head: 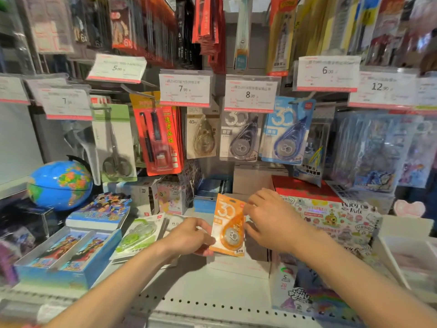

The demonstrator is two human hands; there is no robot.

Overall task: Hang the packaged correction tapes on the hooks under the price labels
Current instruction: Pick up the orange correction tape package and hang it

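Note:
An orange packaged correction tape (229, 226) is held upright above the shelf at centre. My left hand (189, 236) grips its lower left edge. My right hand (269, 216) pinches its upper right edge. Higher up, a grey packaged tape (241, 138) hangs under the 8.00 price label (250, 93), a blue one (287, 133) hangs right of it, and a beige one (203, 136) hangs under the 7.90 label (185, 88). A green packaged tape (139, 235) lies flat on the shelf to the left of my left hand.
A globe (60, 184) stands at the left. Boxed card sets (68, 254) and small cartons crowd the shelf (201, 287). Scissors (115, 147) and a red pen pack (158, 138) hang left of the tapes. A printed box (335, 218) sits at the right.

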